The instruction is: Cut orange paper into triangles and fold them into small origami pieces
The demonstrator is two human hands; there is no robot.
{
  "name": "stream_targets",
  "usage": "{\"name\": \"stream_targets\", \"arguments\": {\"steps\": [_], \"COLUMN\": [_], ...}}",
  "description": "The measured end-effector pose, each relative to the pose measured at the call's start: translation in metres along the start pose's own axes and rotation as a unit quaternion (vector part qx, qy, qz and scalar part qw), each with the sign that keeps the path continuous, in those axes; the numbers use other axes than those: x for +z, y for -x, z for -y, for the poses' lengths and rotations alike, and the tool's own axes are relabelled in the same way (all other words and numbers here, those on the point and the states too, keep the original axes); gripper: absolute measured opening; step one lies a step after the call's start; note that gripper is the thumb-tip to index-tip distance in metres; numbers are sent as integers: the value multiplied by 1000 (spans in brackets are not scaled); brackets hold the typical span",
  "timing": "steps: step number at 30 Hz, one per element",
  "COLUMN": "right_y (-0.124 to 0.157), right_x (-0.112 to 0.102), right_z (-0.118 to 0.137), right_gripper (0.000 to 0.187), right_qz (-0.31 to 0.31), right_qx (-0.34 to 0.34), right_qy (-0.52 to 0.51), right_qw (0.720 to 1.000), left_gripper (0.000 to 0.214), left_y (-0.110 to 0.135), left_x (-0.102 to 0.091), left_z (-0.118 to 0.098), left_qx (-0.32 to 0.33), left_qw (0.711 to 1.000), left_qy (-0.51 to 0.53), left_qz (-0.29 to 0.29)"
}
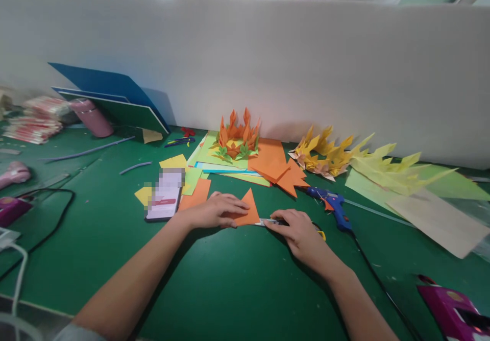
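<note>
My left hand lies with its fingers stretched out over a folded piece of orange paper, pressing it to the table. A pointed corner of the paper sticks up beyond the fingers. Just to the right, my right hand is closed over a pair of scissors, whose yellow handle shows behind the hand. Their pale blades reach the paper's lower right edge. The palm hides most of the scissors. Beside my left wrist are a flat orange sheet and a phone with a lit screen.
An orange paper crown stands on coloured sheets at the back. Yellow paper crowns sit to its right. A blue glue gun with a cord lies right of my right hand. A pink bottle leans near blue boards.
</note>
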State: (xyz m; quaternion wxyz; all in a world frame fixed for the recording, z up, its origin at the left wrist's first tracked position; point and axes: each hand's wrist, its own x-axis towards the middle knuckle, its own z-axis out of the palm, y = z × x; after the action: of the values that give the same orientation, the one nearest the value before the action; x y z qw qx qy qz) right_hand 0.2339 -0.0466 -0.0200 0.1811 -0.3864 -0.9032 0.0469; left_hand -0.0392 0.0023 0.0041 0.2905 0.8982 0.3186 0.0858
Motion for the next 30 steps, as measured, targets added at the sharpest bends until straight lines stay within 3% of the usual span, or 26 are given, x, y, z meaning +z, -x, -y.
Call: {"name": "stream_targets", "arguments": {"steps": [9, 17, 30], "right_y": [2, 5, 2], "right_x": [1, -1, 2], "right_z": [-2, -3, 2], "right_gripper": [48, 46, 47], "right_qz": [0, -3, -6], "right_qx": [-5, -9, -17], "right_qy": [-11, -15, -17], "right_qw": [1000, 1000, 1000], "left_gripper": [32, 46, 36], "left_y": [0, 1, 1], "left_x": [0, 1, 3], "left_z": [-2, 0, 1], "left_qx": [-7, 0, -1], "left_qw": [1000, 999, 1000], "left_qy": [-10, -38, -10], "left_qz": [7, 10, -13]}}
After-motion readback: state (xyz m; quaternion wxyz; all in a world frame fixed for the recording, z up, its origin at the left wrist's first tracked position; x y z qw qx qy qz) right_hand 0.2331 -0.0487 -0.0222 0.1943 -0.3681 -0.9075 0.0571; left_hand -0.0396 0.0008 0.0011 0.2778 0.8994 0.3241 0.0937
